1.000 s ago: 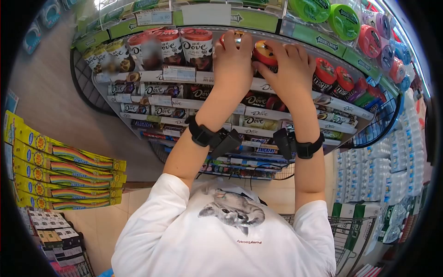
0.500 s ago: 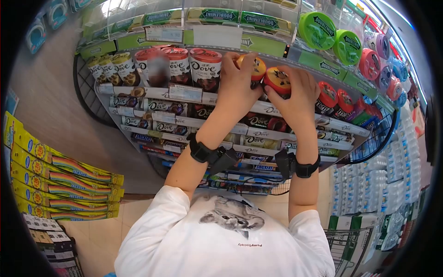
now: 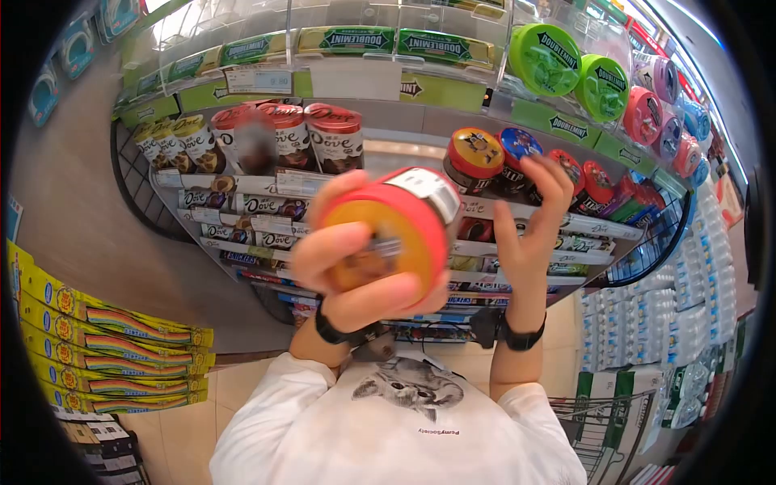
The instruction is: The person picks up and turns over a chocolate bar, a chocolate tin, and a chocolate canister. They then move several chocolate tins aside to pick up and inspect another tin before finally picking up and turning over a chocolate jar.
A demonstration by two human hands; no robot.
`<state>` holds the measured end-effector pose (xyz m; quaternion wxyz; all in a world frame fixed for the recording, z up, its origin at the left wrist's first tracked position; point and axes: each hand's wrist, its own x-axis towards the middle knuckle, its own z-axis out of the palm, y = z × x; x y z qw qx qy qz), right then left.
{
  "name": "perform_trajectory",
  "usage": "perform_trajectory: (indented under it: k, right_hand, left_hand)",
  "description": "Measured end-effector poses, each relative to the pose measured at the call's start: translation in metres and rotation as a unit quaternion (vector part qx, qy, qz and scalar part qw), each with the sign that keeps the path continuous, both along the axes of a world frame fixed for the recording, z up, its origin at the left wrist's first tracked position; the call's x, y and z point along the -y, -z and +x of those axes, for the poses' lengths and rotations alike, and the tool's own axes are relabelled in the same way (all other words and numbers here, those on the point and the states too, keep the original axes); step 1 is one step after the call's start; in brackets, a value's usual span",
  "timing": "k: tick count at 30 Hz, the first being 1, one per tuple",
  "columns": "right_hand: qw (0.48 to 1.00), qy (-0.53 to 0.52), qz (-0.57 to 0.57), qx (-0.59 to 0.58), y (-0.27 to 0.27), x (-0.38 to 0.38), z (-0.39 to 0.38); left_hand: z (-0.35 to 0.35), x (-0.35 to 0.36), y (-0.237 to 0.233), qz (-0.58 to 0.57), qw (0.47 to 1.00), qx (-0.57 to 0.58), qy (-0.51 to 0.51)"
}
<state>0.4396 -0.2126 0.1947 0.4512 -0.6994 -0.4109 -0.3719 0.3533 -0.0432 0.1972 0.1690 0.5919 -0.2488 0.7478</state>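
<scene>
A round candy tub (image 3: pixel 404 218) with an orange lid, red rim and white label is tilted close to the camera, slightly blurred. My left hand (image 3: pixel 343 295) is wrapped round it. Raised in front of the rack's right half, my right hand (image 3: pixel 529 242) has its fingers apart and holds nothing. Its fingertips overlap the shelf tubs in view; whether they touch cannot be told. Behind them stand an orange-lidded M&M's tub (image 3: pixel 475 149) and a blue-lidded tub (image 3: pixel 520 143).
Red-lidded Dove cups (image 3: pixel 335 137) stand left of a gap on the top shelf. Wrapped bars fill lower tiers. Green Doublemint tubs (image 3: pixel 546 61) and gum packs (image 3: pixel 347 39) are above. Yellow candy packs (image 3: pixel 121 339) hang at left; bottled water (image 3: pixel 622 319) is stacked right.
My left hand has lifted the orange-lidded tub off the shelf and toward the camera. My right hand has come off the other orange-lidded tub, and its fingers have spread.
</scene>
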Motion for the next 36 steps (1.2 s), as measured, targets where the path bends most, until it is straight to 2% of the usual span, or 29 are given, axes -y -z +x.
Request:
perform_trajectory:
  k: [1,3,4,5,6,7,9,11,12,14,15,16,17,18,19,21,22,25,26,27,28,29,30,31,32,33,34,35,36]
  right_hand:
    - [1.0,0.001,-0.002,-0.003,0.004,0.006,-0.005]
    - [0.992,-0.098,0.004,-0.077,0.013,0.015,-0.017]
    - [0.992,-0.097,0.006,-0.082,0.017,0.016,-0.023]
    - [0.979,-0.168,0.024,-0.115,0.02,0.016,-0.028]
    - [0.96,-0.238,0.042,-0.145,0.023,0.014,-0.034]
    - [0.935,-0.305,0.06,-0.173,0.024,0.011,-0.038]
    - [0.922,-0.345,0.06,-0.163,0.028,0.006,-0.046]
    - [0.957,-0.249,0.017,-0.145,0.033,0.009,-0.051]
    - [0.957,-0.248,0.016,-0.147,0.031,0.008,-0.056]
    - [0.858,-0.327,0.184,-0.352,0.024,0.003,-0.065]
    - [0.857,-0.326,0.185,-0.353,0.027,0.008,-0.062]
    - [0.729,-0.422,0.224,-0.491,0.034,0.016,-0.057]
    - [0.567,-0.498,0.254,-0.605,0.039,0.02,-0.055]
    - [0.535,-0.441,0.245,-0.678,0.034,0.017,-0.06]
    - [0.534,-0.439,0.247,-0.68,0.037,0.017,-0.061]
    - [0.483,-0.549,0.165,-0.661,0.043,0.017,-0.061]
    - [0.481,-0.549,0.165,-0.664,0.043,0.017,-0.063]
    - [0.722,-0.402,0.072,-0.558,0.038,0.013,-0.073]
    - [0.717,-0.356,0.129,-0.585,0.023,0.005,-0.082]
    - [0.759,-0.4,0.132,-0.497,0.035,0.005,-0.083]
    - [0.85,-0.322,0.05,-0.414,0.036,0.003,-0.083]
    - [0.917,-0.234,-0.035,-0.32,0.036,0.001,-0.084]
    - [0.917,-0.232,-0.035,-0.323,0.038,0.001,-0.084]
    - [0.859,-0.295,0.017,-0.419,0.042,0.0,-0.084]
    - [0.784,-0.352,0.069,-0.507,0.046,-0.002,-0.083]
    - [0.783,-0.352,0.069,-0.508,0.056,-0.001,-0.075]
    - [0.518,-0.59,0.119,-0.607,0.072,0.001,-0.064]
    - [0.182,-0.746,0.155,-0.621,0.085,0.002,-0.058]
    - [0.144,-0.787,0.16,-0.577,0.092,-0.003,-0.066]
  left_hand:
    - [0.003,-0.011,-0.001,0.012,0.995,0.076,-0.061]
    - [-0.022,-0.006,0.005,-0.23,0.968,-0.093,0.026]
    - [-0.024,0.007,-0.002,-0.343,0.915,-0.092,0.19]
    - [-0.022,0.023,-0.007,-0.443,0.823,-0.085,0.344]
    - [-0.023,0.029,-0.002,-0.415,0.815,-0.123,0.385]
    - [-0.016,0.024,0.012,-0.3,0.89,-0.152,0.309]
    - [-0.018,0.032,0.02,-0.242,0.863,-0.266,0.355]
    - [-0.02,0.04,0.006,-0.249,0.774,-0.407,0.416]
    - [-0.017,0.042,0.011,-0.264,0.761,-0.412,0.426]
    - [-0.015,0.039,0.017,-0.266,0.746,-0.437,0.426]
    - [-0.015,0.037,0.02,-0.266,0.731,-0.462,0.426]
    - [-0.015,0.036,0.023,-0.269,0.73,-0.475,0.411]
    - [-0.016,0.036,0.024,-0.271,0.727,-0.478,0.411]
    - [-0.018,0.037,0.025,-0.295,0.699,-0.471,0.449]
    - [-0.019,0.037,0.026,-0.319,0.67,-0.463,0.486]
    - [-0.021,0.038,0.024,-0.35,0.651,-0.449,0.502]
    - [-0.023,0.034,0.025,-0.358,0.633,-0.458,0.512]
    - [-0.027,0.028,0.03,-0.389,0.6,-0.455,0.531]
    - [-0.027,0.029,0.032,-0.396,0.644,-0.441,0.484]
    - [-0.027,0.029,0.033,-0.4,0.685,-0.425,0.436]
    - [-0.025,0.028,0.035,-0.379,0.709,-0.408,0.433]
    - [-0.026,0.026,0.035,-0.38,0.707,-0.41,0.433]
    - [-0.027,0.022,0.036,-0.32,0.748,-0.42,0.402]
    - [-0.029,0.02,0.036,-0.258,0.785,-0.427,0.367]
    - [-0.029,0.019,0.037,-0.253,0.781,-0.425,0.382]
    - [-0.031,0.02,0.035,-0.254,0.78,-0.426,0.381]
    - [-0.034,0.021,0.033,-0.244,0.762,-0.421,0.427]
    - [-0.037,0.022,0.033,-0.233,0.741,-0.415,0.473]
    - [-0.04,0.018,0.035,-0.217,0.75,-0.419,0.464]
